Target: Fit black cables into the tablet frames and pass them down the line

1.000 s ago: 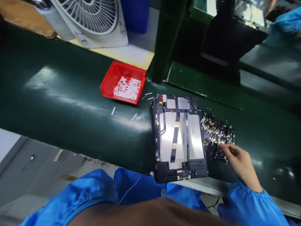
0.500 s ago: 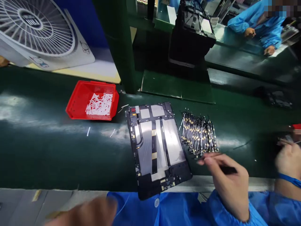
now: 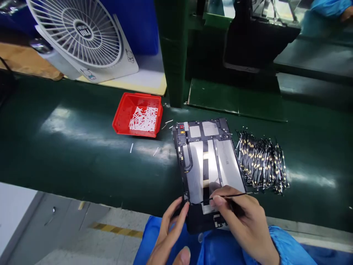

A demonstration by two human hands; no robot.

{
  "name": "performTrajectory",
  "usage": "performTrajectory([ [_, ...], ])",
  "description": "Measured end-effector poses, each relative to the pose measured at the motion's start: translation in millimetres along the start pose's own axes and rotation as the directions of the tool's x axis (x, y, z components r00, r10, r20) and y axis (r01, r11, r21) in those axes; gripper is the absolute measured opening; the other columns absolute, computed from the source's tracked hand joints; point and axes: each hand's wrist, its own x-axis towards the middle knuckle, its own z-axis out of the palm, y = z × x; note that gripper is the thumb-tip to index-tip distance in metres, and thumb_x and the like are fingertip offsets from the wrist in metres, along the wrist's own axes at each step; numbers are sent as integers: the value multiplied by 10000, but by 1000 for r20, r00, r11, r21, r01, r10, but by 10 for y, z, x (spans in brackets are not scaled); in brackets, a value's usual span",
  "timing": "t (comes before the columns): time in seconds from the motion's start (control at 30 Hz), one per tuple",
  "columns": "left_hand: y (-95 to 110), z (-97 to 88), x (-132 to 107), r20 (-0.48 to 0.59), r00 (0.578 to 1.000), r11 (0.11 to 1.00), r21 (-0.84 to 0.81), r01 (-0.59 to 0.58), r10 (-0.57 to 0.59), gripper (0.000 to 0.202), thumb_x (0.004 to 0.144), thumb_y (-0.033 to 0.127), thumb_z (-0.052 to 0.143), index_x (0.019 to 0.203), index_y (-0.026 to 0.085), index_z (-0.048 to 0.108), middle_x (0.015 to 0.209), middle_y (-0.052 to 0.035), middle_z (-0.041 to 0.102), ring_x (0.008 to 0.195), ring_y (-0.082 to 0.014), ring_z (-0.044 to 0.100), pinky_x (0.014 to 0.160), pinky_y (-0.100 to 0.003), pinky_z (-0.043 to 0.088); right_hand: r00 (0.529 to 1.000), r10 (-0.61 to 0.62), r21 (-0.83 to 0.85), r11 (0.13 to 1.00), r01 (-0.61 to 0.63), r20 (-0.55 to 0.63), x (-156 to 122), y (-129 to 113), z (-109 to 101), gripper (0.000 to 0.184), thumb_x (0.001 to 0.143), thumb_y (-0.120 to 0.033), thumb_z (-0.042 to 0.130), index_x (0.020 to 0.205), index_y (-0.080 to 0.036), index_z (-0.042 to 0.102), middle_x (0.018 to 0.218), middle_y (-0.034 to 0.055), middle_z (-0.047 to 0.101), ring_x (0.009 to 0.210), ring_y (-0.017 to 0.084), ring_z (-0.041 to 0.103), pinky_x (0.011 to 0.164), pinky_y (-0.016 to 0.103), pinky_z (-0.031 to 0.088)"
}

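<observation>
A tablet frame (image 3: pixel 206 162) lies flat, face up, on the green bench (image 3: pixel 68 158), a little tilted and near the bench's front edge. The left hand (image 3: pixel 172 228) clasps its lower-left corner, fingers curled over the edge. The right hand (image 3: pixel 242 221) pinches a slim black tool (image 3: pixel 228 197) like a pen, and the tool's fine tip reaches the lower end of the flex strip (image 3: pixel 205 173) running down the frame's middle.

A slip of that tip could score the silver foil panels (image 3: pixel 228 165) on either side of the strip, or tug the strip if it catches. The glossy bench may also let the frame skate if the left hand's hold eases. A knock to the right could scatter the loose bundle of black cables (image 3: pixel 261 163) with gold bands lying just beside the frame.

The hands and tool hide the frame's lower part, so whether the tip touches the strip is hard to tell. The left thumb is blurred and cut off by the lower edge of the view.

Further left sits a red bin (image 3: pixel 121 117) of white strips (image 3: pixel 143 119), with a few strips (image 3: pixel 131 148) loose on the bench.
</observation>
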Motion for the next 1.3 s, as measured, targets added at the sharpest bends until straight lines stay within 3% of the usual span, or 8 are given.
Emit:
performTrajectory([
  [0.17, 19, -128, 52, 69, 981, 970, -152, 188, -179, 440, 854, 542, 576, 1194, 282, 676, 1364, -89, 560, 1303, -313, 498, 1059, -435, 455, 998, 59, -2, 998, -59, 13, 26, 13, 10, 69, 891, -178, 633, 836, -217, 645, 860, -17, 691, 736, 89, 650, 641, 148, 487],
  [0.33, 65, -313, 218, 262, 905, 834, -364, 415, -336, 324, 854, 483, 567, 928, 223, 746, 1315, -98, 571, 1315, -303, 461, 1052, -391, 426, 981, 125, -50, 992, -119, 147, 127, -76, 8, 77, 936, -193, 565, 889, -220, 619, 886, -12, 641, 778, 97, 610, 692, 185, 467],
  [0.43, 71, -309, 345, 237, 945, 923, -258, 286, -227, 275, 855, 453, 597, 770, 209, 690, 1107, -91, 607, 1150, -261, 542, 938, -315, 461, 958, 168, -132, 981, -140, 234, 186, -130, 25, 112, 957, -195, 506, 897, -221, 597, 876, -8, 612, 772, 110, 588, 690, 220, 452],
  [0.53, 112, -232, 422, 175, 981, 996, -12, 90, -87, 249, 918, 417, 540, 800, 220, 635, 965, -55, 560, 928, -191, 569, 830, -268, 451, 949, 214, -199, 965, -170, 230, 214, -161, 40, 128, 963, -195, 476, 928, -227, 595, 891, -10, 601, 782, 115, 584, 692, 235, 441],
  [0.63, 151, -162, 478, 196, 981, 988, 150, -29, -1, 199, 940, 370, 519, 811, 224, 561, 848, -21, 526, 776, -159, 549, 722, -252, 443, 948, 234, -223, 957, -185, 216, 224, -177, 46, 132, 965, -204, 471, 941, -228, 598, 904, -5, 604, 792, 121, 593, 686, 237, 444],
  [0.77, 126, -128, 553, 151, 983, 964, 227, -140, 107, 179, 906, 314, 574, 767, 222, 508, 707, 28, 497, 637, -123, 502, 610, -218, 413, 946, 244, -235, 953, -193, 212, 247, -189, 46, 139, 961, -188, 469, 960, -233, 601, 919, -6, 610, 797, 123, 603, 687, 241, 449],
  [1.03, 63, -151, 582, 180, 975, 968, 186, -168, 134, 157, 898, 287, 582, 774, 215, 520, 699, 34, 516, 623, -115, 505, 586, -210, 413, 932, 274, -280, 938, -205, 237, 229, -214, 78, 165, 932, -144, 479, 959, -239, 612, 930, -1, 616, 836, 153, 609, 718, 279, 478],
  [1.3, 9, -195, 567, 199, 976, 975, 182, -127, 90, 172, 939, 307, 529, 798, 213, 559, 732, 21, 529, 664, -121, 517, 618, -211, 421, 942, 210, -355, 929, -109, 261, 119, -211, 195, 160, 922, -143, 493, 1015, -228, 593, 1030, 35, 604, 940, 202, 607, 856, 372, 518],
])
